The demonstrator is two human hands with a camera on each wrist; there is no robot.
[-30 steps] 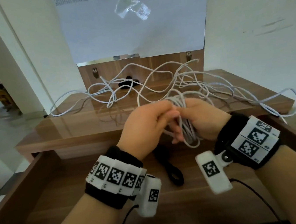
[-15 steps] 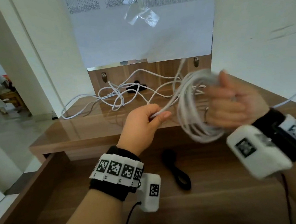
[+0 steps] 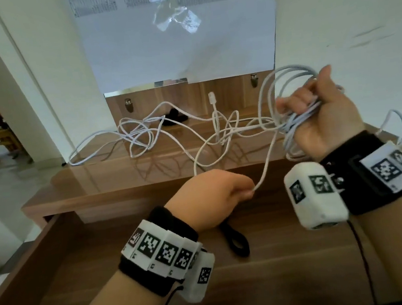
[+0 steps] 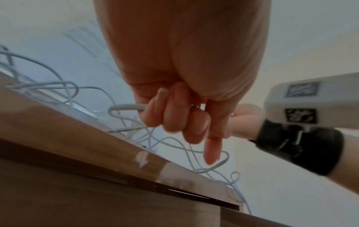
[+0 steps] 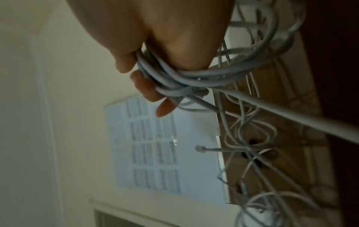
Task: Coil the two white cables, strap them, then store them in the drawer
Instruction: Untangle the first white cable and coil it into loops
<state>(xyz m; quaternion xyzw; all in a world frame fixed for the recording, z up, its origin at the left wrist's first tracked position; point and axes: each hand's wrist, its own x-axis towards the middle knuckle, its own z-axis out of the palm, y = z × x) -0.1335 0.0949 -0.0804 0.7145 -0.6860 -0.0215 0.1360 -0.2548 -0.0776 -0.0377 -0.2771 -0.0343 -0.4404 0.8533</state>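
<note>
My right hand (image 3: 314, 110) is raised at the right and grips a bundle of white cable loops, the coil (image 3: 286, 98) (image 5: 174, 76), which stands above and hangs below the fist. From the coil one strand (image 3: 267, 160) runs down-left to my left hand (image 3: 224, 194), which holds it in curled fingers (image 4: 170, 113) over the open drawer (image 3: 294, 266). The loose rest of the white cables (image 3: 143, 133) lies tangled on the wooden top (image 3: 98, 178); one plug end (image 3: 212, 97) sticks up. A black strap (image 3: 236, 243) lies in the drawer.
A second dark strap (image 3: 174, 118) lies at the back of the top among the cables. A paper sheet (image 3: 178, 43) covers the wall panel behind. The drawer's left wall (image 3: 21, 270) is near my left forearm. A cable loop (image 3: 395, 122) hangs off the right edge.
My hands have moved apart: the right hand lifted the coil up and to the right, the left hand dropped low toward the drawer, drawing a strand taut between them.
</note>
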